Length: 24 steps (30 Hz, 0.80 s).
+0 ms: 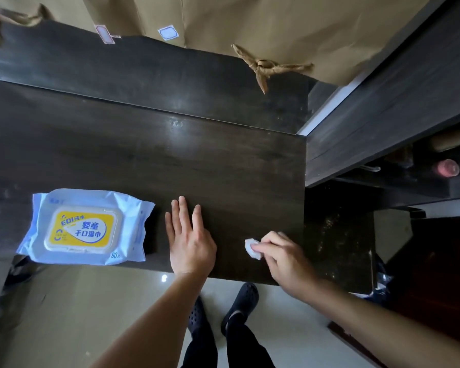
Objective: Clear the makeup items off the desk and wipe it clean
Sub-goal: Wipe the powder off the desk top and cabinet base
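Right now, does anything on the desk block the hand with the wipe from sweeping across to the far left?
Yes. The right hand presses the wipe near the desk's front right. The left hand lies flat beside it, and the wet-wipes pack beyond. The surface further back shows nothing.

The dark wooden surface (pixel 144 155) carries a blue pack of wet wipes (pixel 85 227) with a yellow lid at 8 o'clock. Just right of it the left hand (pixel 189 240) lies flat, fingers spread. At 5 o'clock the right hand (pixel 282 253) pinches a small white wipe (pixel 251 248) against the wood.
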Tool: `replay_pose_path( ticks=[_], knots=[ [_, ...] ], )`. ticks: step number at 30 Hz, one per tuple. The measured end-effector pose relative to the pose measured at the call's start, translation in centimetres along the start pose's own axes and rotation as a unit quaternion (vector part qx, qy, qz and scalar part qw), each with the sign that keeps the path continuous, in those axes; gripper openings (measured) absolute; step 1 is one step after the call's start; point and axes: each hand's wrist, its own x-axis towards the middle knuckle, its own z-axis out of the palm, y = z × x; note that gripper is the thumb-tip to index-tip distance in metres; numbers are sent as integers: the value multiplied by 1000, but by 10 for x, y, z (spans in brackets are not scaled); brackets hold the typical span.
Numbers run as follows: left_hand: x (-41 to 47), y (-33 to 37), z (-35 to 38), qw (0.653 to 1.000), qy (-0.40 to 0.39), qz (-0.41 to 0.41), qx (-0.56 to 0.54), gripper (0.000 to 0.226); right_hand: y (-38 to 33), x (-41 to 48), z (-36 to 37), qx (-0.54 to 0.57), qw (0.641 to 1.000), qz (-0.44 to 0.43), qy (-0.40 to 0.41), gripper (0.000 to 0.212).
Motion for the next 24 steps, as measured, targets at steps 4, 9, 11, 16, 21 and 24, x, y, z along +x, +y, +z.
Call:
replay_pose_path(
  ticks=[4,9,11,16,21,24],
  knots=[
    [2,3,-1,1000,10,0,-4,47,15,102,-32,-33,987,100,124,23],
    [1,2,0,1000,15,3,-2,47,55,213,-47,-16,893,393,219,24],
    [2,1,0,1000,18,0,-1,47,43,213,-34,-48,908,360,208,26],
    [1,2,-2,1000,18,0,3,46,45,197,-26,-119,969,155,151,32],
    [2,2,-1,1000,14,-5,12,47,29,208,-26,-116,987,79,75,36],
    [1,2,-2,1000,12,-10,7,48,18,172,-23,-63,994,-51,-69,34]
  ],
)
